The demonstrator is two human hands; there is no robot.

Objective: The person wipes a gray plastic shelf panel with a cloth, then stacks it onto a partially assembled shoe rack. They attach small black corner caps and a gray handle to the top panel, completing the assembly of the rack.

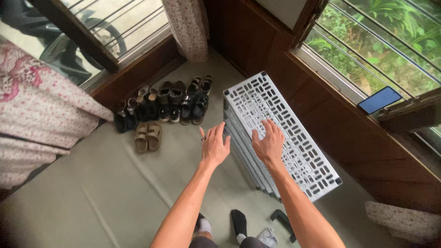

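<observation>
A white rack of flat rectangular shelves stands on the floor near the corner of the room, against the dark wood-panelled wall under the barred window. The top shelf is rigid, smooth and pierced throughout with rows of short rounded slots; further shelf edges show stacked below it along the near long side, with a dark foot at the lower corner. The floor is covered in a pale grey-green sheet with faint creases. The right hand lies over the near long edge of the top shelf, fingers spread and slightly curled, fingertips touching or just above the slotted surface; which of the two cannot be told. The left hand is open with fingers loosely spread, a dark ring on one finger, held just beside the rack's near long edge and grasping nothing. A row of dark shoes and tan strapped sandals lies along the far wall of the floor, well apart from the rack. A phone with a blue screen rests on the window ledge. Floral cloth lies at the left edge of the floor.
</observation>
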